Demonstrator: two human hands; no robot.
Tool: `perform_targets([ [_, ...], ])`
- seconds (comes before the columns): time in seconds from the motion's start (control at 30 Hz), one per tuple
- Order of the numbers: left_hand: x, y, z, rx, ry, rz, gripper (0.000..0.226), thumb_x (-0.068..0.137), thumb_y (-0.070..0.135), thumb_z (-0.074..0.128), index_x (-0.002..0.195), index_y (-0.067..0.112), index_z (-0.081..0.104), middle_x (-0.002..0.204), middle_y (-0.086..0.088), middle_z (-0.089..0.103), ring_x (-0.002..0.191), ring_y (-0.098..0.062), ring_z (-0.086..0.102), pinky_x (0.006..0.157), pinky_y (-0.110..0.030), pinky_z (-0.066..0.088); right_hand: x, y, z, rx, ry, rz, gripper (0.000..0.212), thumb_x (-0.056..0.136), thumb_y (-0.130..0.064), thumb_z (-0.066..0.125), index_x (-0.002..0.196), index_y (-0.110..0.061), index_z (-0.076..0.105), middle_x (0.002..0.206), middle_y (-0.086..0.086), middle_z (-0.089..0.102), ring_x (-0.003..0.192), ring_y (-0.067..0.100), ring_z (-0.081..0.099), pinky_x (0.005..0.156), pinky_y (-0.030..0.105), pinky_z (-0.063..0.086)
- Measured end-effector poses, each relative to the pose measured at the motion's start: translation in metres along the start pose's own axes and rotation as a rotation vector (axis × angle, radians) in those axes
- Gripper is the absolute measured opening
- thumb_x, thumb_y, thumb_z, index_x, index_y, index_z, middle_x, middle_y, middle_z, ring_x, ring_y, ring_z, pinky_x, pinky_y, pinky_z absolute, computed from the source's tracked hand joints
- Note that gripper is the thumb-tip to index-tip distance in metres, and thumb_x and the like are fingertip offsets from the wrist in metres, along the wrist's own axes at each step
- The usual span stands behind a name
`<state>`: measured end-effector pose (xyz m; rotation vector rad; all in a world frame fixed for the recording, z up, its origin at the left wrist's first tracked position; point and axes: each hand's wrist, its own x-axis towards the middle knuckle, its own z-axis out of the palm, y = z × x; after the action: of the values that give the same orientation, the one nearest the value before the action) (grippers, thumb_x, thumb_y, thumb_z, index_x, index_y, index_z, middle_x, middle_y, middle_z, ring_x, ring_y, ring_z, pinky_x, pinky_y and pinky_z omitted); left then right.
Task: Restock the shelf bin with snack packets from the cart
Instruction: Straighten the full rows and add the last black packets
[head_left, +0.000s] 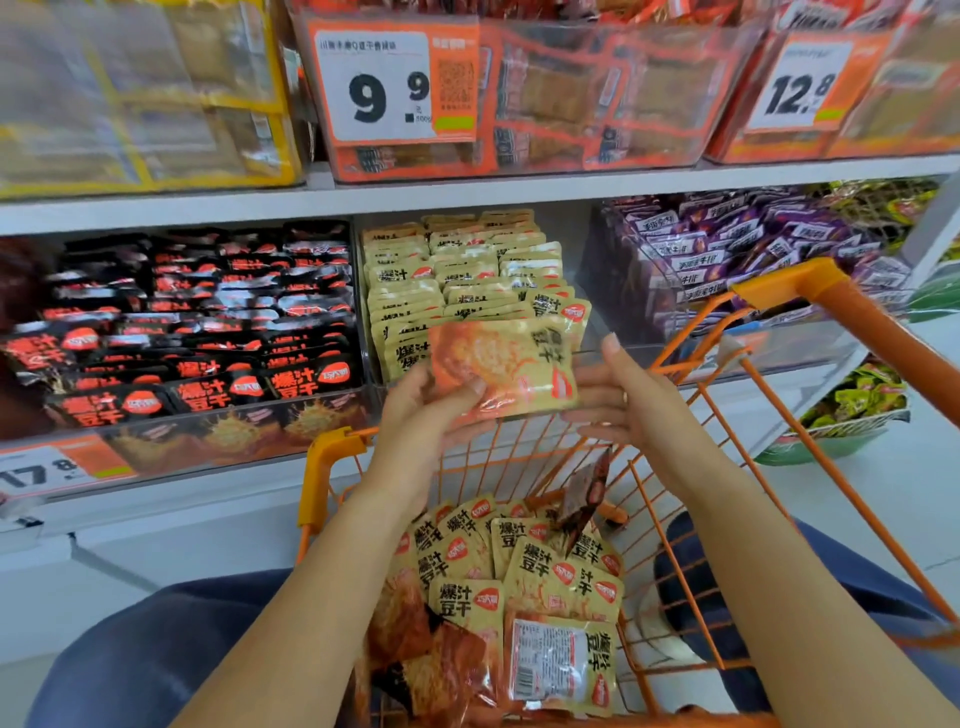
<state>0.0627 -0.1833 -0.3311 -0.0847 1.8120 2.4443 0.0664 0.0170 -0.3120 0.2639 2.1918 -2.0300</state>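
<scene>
The left grip (415, 410) is holding a yellow snack packet (506, 366) by its lower left edge, thumb curled over the front and fingers behind it. The right grip (618, 400) is resting open against the packet's right edge, fingers straight and pointing up, holding nothing. The packet is hanging flat, face toward the camera and turned sideways, just in front of the middle shelf bin (470, 291), above the far rim of the orange cart (810, 374).

That bin is standing packed with rows of the same yellow packets, upright and leaning back. A bin of black packets (197, 322) is sitting just beside it on the left, and a bin of purple packets (737, 254) is sitting to the right, behind the cart's handle.

More yellow packets (524, 582) are lying loosely piled in the cart, below both forearms, with a darker brown packet (584, 499) sticking up among them. On the shelf above, clear bins are carrying price tags, one reading 9.9 (387, 85).
</scene>
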Motion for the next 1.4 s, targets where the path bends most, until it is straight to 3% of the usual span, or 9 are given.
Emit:
perform_targets([
  [0.3,-0.008,-0.009,0.007,0.298,-0.076,0.238,0.025,0.084,0.015,0.071,0.101,0.025,0.055,0.103,0.002,0.068,0.100,-0.014,0.065,0.080,-0.020,0.050,-0.008,0.006,0.017,0.290,-0.042,-0.067,0.017,0.085,-0.022,0.063,0.099,-0.013,0.068,0.094,0.006,0.073,0.077,0.014,0.070,0.071,0.027,0.056],
  [0.43,0.004,-0.025,-0.009,1.144,0.273,0.638,0.040,0.093,0.036,0.044,0.125,0.014,0.054,0.125,-0.001,0.058,0.126,-0.021,0.045,0.111,-0.039,0.029,0.006,-0.021,-0.007,0.202,0.287,-0.210,0.008,0.092,-0.009,0.058,0.095,-0.012,0.065,0.085,0.001,0.069,0.070,0.008,0.067,0.062,0.022,0.056],
  [0.53,0.008,-0.036,-0.012,1.453,0.199,0.514,0.058,0.094,0.047,0.028,0.135,0.012,0.048,0.145,-0.006,0.043,0.145,-0.026,0.016,0.118,-0.044,0.004,0.027,-0.042,-0.019,0.060,0.412,-0.338,0.009,0.094,-0.007,0.057,0.100,-0.009,0.062,0.087,-0.002,0.067,0.080,0.013,0.066,0.068,0.022,0.057],
  [0.7,0.011,-0.041,-0.007,1.464,0.188,0.517,0.068,0.091,0.053,0.018,0.138,0.012,0.045,0.149,-0.006,0.038,0.147,-0.025,0.003,0.116,-0.041,-0.004,0.083,-0.057,-0.031,-0.554,0.460,-0.333,0.013,0.089,-0.016,0.062,0.093,-0.005,0.066,0.090,0.014,0.069,0.087,0.030,0.064,0.078,0.043,0.054],
  [0.87,0.010,-0.042,-0.008,1.461,0.191,0.538,0.061,0.094,0.048,0.024,0.137,0.011,0.048,0.145,-0.008,0.043,0.146,-0.028,0.009,0.118,-0.045,0.000,0.116,-0.045,-0.018,-1.005,0.249,-0.036,0.020,0.092,-0.019,0.060,0.088,0.000,0.066,0.093,0.020,0.064,0.097,0.028,0.059,0.078,0.033,0.042],
  [1.07,0.010,-0.041,-0.007,1.494,0.194,0.538,0.059,0.094,0.047,0.027,0.135,0.011,0.050,0.143,-0.007,0.046,0.145,-0.029,0.013,0.117,-0.044,-0.001,0.143,-0.018,-0.004,-1.179,0.153,0.120,0.052,0.079,-0.042,0.067,0.118,-0.009,0.062,0.120,0.014,0.063,0.111,0.029,0.059,0.086,0.031,0.045],
  [1.13,0.011,-0.041,-0.007,1.514,0.192,0.546,0.058,0.095,0.047,0.029,0.134,0.011,0.051,0.141,-0.008,0.048,0.145,-0.030,0.016,0.117,-0.045,0.002,0.152,-0.015,-0.004,-1.227,0.043,0.165,0.047,0.075,-0.051,0.063,0.104,-0.015,0.063,0.113,0.013,0.062,0.101,0.028,0.060,0.090,0.033,0.048],
  [1.27,0.011,-0.041,-0.007,1.520,0.191,0.547,0.056,0.095,0.046,0.029,0.132,0.010,0.052,0.139,-0.007,0.050,0.144,-0.030,0.018,0.117,-0.045,0.003,0.154,-0.011,-0.006,-1.215,0.075,0.165,0.031,0.082,-0.036,0.059,0.098,-0.009,0.062,0.090,0.007,0.058,0.080,0.026,0.055,0.080,0.033,0.049],
  [1.4,0.013,-0.041,-0.006,1.537,0.191,0.554,0.055,0.095,0.045,0.030,0.131,0.010,0.053,0.137,-0.007,0.052,0.144,-0.030,0.019,0.117,-0.046,0.004,0.148,-0.011,-0.004,-1.103,0.213,0.093,0.035,0.083,-0.025,0.064,0.114,-0.010,0.061,0.106,0.013,0.064,0.099,0.032,0.061,0.078,0.035,0.046],
])
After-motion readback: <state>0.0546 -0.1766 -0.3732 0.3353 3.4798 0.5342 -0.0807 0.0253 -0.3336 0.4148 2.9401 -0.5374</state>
